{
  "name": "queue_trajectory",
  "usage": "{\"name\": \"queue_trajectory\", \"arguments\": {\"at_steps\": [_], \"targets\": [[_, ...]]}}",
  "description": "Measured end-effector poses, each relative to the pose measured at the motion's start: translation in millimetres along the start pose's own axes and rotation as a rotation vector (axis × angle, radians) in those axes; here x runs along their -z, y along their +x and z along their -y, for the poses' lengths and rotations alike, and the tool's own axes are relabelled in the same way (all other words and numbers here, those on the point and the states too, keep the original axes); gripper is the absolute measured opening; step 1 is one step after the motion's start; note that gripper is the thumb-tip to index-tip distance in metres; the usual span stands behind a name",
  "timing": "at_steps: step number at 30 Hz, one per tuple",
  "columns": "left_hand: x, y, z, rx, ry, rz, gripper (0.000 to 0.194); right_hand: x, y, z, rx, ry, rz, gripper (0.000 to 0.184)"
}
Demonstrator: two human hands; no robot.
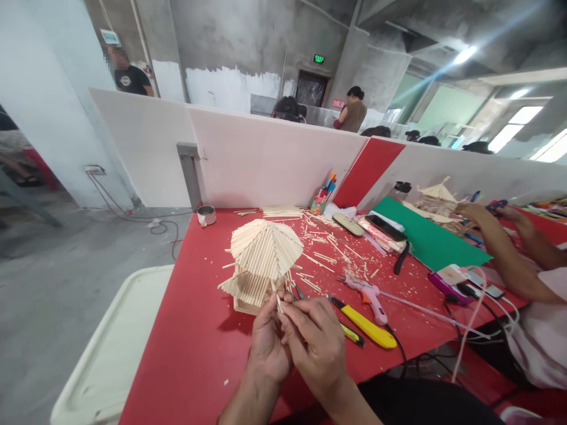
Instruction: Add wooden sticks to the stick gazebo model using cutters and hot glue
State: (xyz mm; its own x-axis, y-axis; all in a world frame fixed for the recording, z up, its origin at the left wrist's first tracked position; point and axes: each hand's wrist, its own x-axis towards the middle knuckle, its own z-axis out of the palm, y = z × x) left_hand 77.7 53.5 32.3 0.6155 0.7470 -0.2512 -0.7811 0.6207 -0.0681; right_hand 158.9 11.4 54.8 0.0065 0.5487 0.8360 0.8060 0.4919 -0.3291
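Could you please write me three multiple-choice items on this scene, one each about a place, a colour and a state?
1. Where does the stick house stand?
A. on the red table
B. on the floor
C. on the green sheet

2. What colour is the utility knife?
A. blue
B. yellow
C. white

3. What are the left hand and right hand doing?
A. resting flat
B. gripping the glue gun
C. pinching a thin stick

Answers: 1 A, it rests on the red top; 2 B, its body is yellow; 3 C, the fingertips meet on a stick by the roof.

The head camera looks forward and down from close above the red table (199, 330) (only one view), partition wall (274, 159) beyond.
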Motion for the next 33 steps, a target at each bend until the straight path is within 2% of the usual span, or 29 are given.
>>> {"name": "queue_trajectory", "arguments": {"at_steps": [14, 26, 33], "targets": [[-4.2, -2, 2, -0.015, -0.033, -0.058, 0.019, 0, 0, 0, 0.034, -0.010, -0.026, 0.025], [-1.4, -1, 2, -0.005, -0.012, -0.020, 0.003, 1, -1, 0, 0.033, -0.047, -0.003, 0.022], [2.2, -1, 7, 0.002, -0.019, -0.021, 0.014, 1, -9, -6, 0.081, -0.063, 0.024, 0.022]]}}
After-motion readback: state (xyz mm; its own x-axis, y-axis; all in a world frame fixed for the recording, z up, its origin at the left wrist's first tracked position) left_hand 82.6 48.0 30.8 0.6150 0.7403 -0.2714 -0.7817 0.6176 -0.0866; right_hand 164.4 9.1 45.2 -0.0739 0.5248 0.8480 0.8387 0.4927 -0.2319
